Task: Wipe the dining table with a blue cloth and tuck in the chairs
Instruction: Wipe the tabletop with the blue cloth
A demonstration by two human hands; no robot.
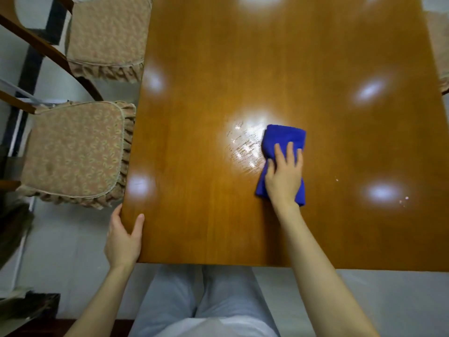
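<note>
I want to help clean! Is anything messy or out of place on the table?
Yes. Small pale specks lie on the table right of the blue cloth, unwiped. Wet streaks glisten left of it.

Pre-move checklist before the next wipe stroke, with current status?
1. Right hand pressing flat on blue cloth: ok.
2. Left hand grips table corner for bracing: ok.
3. Crumbs right of the cloth cleared: not ok.
4. Wet streaks left of the cloth gone: not ok.
5. Near chair tucked in: not ok, seat mostly exposed.
6. Table's far end wiped: cannot tell.
</note>
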